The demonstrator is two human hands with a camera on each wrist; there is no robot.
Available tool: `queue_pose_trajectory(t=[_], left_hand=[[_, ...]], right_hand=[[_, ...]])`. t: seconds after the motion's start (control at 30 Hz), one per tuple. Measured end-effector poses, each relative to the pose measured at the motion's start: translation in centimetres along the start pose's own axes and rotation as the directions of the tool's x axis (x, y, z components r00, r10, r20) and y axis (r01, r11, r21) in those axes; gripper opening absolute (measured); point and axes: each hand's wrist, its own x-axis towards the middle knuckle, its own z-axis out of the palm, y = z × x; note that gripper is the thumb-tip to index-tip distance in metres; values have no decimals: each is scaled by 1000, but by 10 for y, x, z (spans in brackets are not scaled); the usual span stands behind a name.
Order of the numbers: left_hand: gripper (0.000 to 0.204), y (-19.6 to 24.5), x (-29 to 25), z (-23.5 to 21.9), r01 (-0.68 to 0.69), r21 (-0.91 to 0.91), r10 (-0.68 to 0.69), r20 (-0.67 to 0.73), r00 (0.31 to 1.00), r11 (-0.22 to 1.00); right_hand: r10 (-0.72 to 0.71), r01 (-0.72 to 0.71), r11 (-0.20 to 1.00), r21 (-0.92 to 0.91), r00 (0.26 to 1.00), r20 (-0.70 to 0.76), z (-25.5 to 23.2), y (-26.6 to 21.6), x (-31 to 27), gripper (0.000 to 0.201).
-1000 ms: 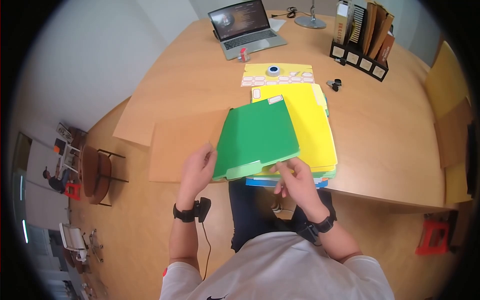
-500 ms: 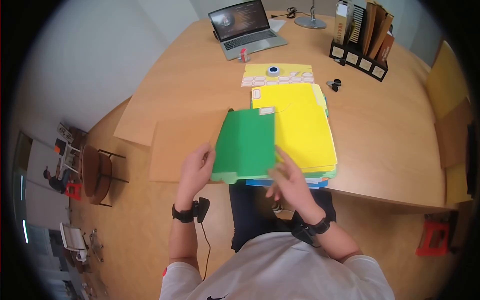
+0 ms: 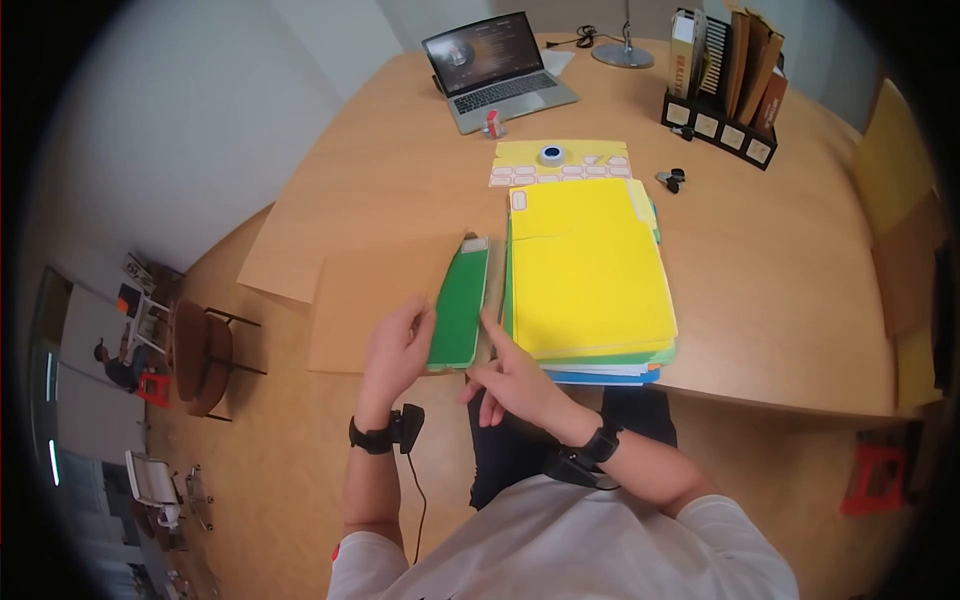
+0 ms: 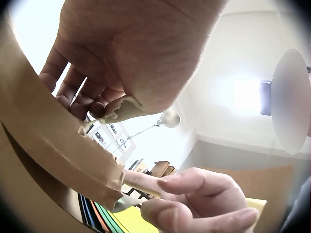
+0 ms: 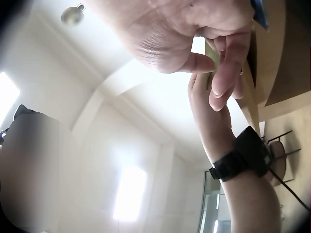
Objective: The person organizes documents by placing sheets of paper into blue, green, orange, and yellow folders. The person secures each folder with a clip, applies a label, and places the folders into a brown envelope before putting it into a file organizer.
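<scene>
A brown paper envelope [image 3: 365,305] lies at the desk's front left, with a green file folder [image 3: 462,305] mostly inside it; a narrow strip with a label shows at the opening. My left hand [image 3: 398,350] pinches the envelope's upper layer at its mouth, where the edge looks torn in the left wrist view. At the folder's right edge, my right hand [image 3: 522,388] presses with its index finger stretched out and the other fingers loosely bent. Just right of it lies a stack topped by a yellow folder [image 3: 600,270], with green, white and blue edges beneath.
Behind the stack are a label sheet [image 3: 560,178] and a white tape roll [image 3: 551,156]. Black binder clips [image 3: 672,180] lie to the right. Farther back stand a laptop [image 3: 500,75], a lamp base [image 3: 622,54] and a black book holder [image 3: 715,130].
The green folder has slid left off the yellow stack and deep into the envelope. My right hand has followed it leftward; the left hand stays at the envelope's mouth.
</scene>
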Motion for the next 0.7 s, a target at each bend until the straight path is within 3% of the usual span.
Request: queue_pose_trajectory(t=[0.13, 0.37, 0.57, 0.67, 0.7], left_hand=[[18, 2, -1, 2, 5, -67, -5, 9, 1000, 998], [15, 6, -2, 7, -27, -17, 27, 18, 999, 999], [12, -2, -3, 7, -56, -24, 56, -28, 998, 998], [12, -4, -5, 7, -4, -8, 4, -38, 999, 1000], [12, -7, -7, 9, 2, -14, -3, -45, 999, 1000]], right_hand=[[85, -88, 995, 56, 995, 51, -5, 12, -2, 83], [157, -177, 976, 125, 975, 155, 11, 27, 13, 89], [176, -207, 965, 163, 967, 183, 10, 10, 2, 85], [9, -4, 998, -70, 998, 60, -5, -15, -40, 69], [-236, 186, 886, -425, 970, -66, -20, -21, -50, 56]])
